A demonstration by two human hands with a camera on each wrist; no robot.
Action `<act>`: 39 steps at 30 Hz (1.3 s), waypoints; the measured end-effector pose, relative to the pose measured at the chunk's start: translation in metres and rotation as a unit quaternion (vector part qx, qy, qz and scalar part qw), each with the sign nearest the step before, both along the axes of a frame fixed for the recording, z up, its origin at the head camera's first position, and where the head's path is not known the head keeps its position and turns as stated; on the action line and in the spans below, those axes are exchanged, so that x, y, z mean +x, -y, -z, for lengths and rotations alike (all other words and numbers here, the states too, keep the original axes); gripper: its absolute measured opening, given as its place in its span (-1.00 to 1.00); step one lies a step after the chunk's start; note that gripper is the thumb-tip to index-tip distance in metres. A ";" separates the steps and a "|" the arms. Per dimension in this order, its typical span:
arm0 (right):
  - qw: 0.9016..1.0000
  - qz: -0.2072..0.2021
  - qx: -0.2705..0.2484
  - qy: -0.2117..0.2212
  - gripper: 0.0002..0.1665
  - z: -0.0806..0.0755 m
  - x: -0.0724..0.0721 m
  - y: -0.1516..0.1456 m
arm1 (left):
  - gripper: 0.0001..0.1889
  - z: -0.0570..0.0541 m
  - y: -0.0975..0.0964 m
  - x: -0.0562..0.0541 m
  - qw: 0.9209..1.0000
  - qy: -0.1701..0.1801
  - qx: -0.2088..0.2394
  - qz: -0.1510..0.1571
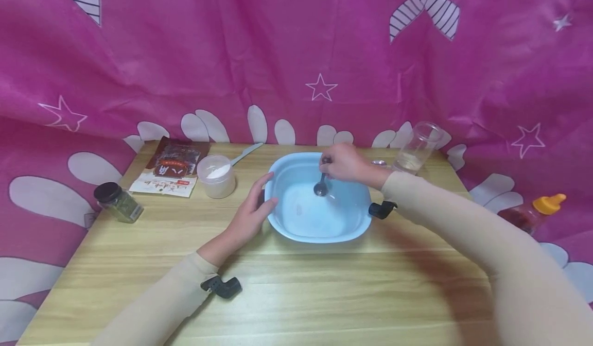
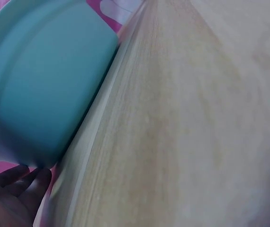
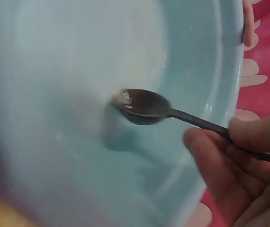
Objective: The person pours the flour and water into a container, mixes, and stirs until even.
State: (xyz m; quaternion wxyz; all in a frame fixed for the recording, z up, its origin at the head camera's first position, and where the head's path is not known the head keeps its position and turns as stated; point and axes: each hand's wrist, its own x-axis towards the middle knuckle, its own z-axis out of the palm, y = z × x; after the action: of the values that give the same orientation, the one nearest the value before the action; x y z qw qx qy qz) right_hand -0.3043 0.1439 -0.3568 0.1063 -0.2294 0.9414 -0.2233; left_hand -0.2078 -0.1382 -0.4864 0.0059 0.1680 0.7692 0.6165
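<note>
A light blue plastic basin [image 1: 319,240] stands on the wooden table. My left hand [image 1: 247,212] holds its left rim, thumb over the edge and fingers along the outside. In the left wrist view, the fingertips of the left hand [image 2: 23,189] touch the basin's outer wall [image 2: 49,80]. My right hand [image 1: 347,163] pinches a small metal spoon [image 1: 320,188] by its handle over the basin. The right wrist view shows the spoon's bowl [image 3: 144,106] low inside the basin, with a whitish spot at its tip; whether that is residue or glare I cannot tell.
Left of the basin are an open tub of white powder [image 1: 217,178], a pale blue knife [image 1: 247,152], a brown-and-white packet [image 1: 171,168] and a black-lidded jar [image 1: 119,203]. Behind my right arm stands a clear cup [image 1: 417,148]. A yellow-capped bottle [image 1: 533,214] is far right.
</note>
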 end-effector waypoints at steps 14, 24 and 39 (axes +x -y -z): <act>0.977 -0.045 -0.092 0.187 -0.85 0.010 0.010 0.023 | -0.30 0.002 -0.001 0.001 1.000 -0.004 0.004 0.000; 0.996 0.005 -0.070 0.048 -0.88 0.010 -0.002 0.010 | -0.30 -0.001 -0.001 0.000 1.000 -0.003 -0.001 -0.001; 0.997 -0.012 0.048 -0.067 -0.87 -0.002 0.002 -0.014 | -0.31 0.002 0.000 -0.001 1.000 -0.007 -0.012 -0.006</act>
State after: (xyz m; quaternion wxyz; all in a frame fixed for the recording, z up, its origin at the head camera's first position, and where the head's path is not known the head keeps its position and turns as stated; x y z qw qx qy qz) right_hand -0.3020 0.1576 -0.3548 0.0561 -0.2500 0.9531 -0.1608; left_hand -0.2092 -0.1382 -0.4885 -0.0010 0.1677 0.7778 0.6057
